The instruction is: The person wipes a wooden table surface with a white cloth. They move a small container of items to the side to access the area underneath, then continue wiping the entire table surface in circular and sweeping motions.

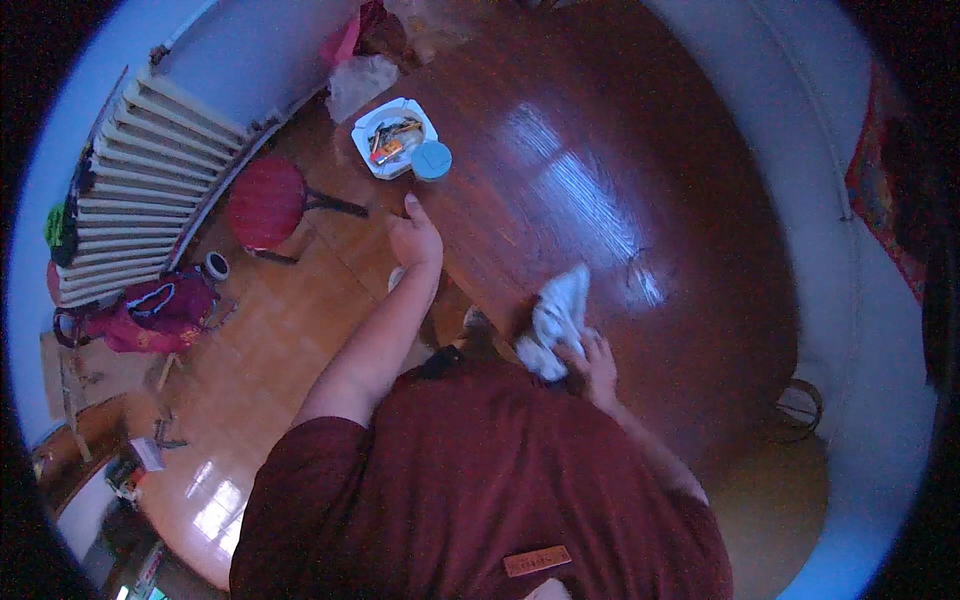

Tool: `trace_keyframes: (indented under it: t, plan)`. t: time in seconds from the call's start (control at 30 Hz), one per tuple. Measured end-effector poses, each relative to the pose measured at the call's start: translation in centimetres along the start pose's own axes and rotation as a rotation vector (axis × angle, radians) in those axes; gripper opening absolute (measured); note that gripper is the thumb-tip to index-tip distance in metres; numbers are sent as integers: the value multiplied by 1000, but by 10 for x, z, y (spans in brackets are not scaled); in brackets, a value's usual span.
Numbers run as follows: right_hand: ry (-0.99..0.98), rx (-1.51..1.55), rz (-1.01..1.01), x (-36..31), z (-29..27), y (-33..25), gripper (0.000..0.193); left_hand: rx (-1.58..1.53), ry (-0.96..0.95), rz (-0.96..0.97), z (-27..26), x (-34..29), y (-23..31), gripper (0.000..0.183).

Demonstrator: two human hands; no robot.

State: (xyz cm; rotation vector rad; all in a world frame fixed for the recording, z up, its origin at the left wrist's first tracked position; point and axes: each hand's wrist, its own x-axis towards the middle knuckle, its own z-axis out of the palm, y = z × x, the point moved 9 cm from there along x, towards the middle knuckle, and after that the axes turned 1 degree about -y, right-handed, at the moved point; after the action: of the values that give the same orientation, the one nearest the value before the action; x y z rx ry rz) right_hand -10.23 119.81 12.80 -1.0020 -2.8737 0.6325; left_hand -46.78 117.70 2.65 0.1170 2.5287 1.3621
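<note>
Just left of the right hand (594, 369), holding its edge, lies the white cloth (562, 308).

Before you, the tray (363, 142) sits on the tabletop (640, 190), left of the cloth (560, 308); the stool (266, 204) left of both.

- Brown rectangular patch (538, 561) on the dark red shirt (480, 470), near the bottom of the view: a row of characters, too small and blurred to read with certainty.
- Round pale blue container (432, 160) beside the white tray (362, 130) on the tabletop (480, 215): any print is too blurred to make out.
- No other legible text.
</note>
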Motion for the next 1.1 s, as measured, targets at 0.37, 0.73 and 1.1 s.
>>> trace_keyframes:
  t: [0.37,0.73,1.1]
  plan:
    - [169,3,-55,197,-10,-65,44,44,19,44,2,1,5,65]
    - [130,-82,181,-2,-7,48,54,-61,-41,19,-2,-2,4,60]
    - [169,-39,78,209,-30,-11,45,66,-98,-109,0,2,4,61]
